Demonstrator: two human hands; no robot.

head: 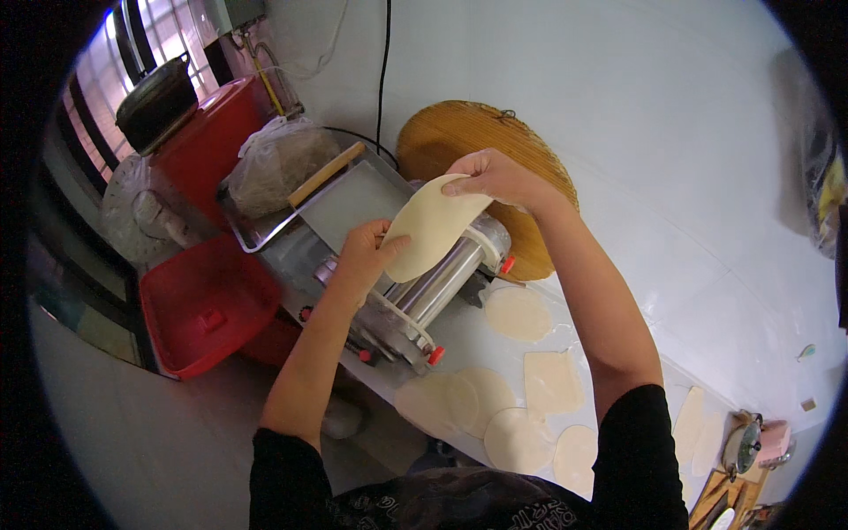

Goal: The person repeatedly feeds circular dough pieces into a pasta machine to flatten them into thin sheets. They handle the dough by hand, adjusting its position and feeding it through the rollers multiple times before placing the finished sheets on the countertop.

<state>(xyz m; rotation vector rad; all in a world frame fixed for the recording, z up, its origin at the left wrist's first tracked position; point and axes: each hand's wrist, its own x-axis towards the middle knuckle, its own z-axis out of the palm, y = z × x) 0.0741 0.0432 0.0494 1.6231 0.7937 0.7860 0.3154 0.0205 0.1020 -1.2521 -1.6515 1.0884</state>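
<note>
A flat oval dough sheet (430,228) is held up between my two hands, above a dough sheeter with metal rollers (445,281). My left hand (371,255) pinches its lower left edge, thumb on top. At the upper right edge, my right hand (487,179) grips the sheet with the thumb on its face. Part of the machine is hidden behind the dough and my left forearm. Several thin dough sheets, most of them round, lie on the table, among them a round one (518,313) by the machine and a squarish one (554,384).
A round wooden board (457,126) leans on the wall behind the machine. A wooden rolling pin (328,173) and a plastic bag (285,165) lie at the back left. A red plastic basin (209,311) stands left of the machine. A lidded pot (742,444) is at the far right.
</note>
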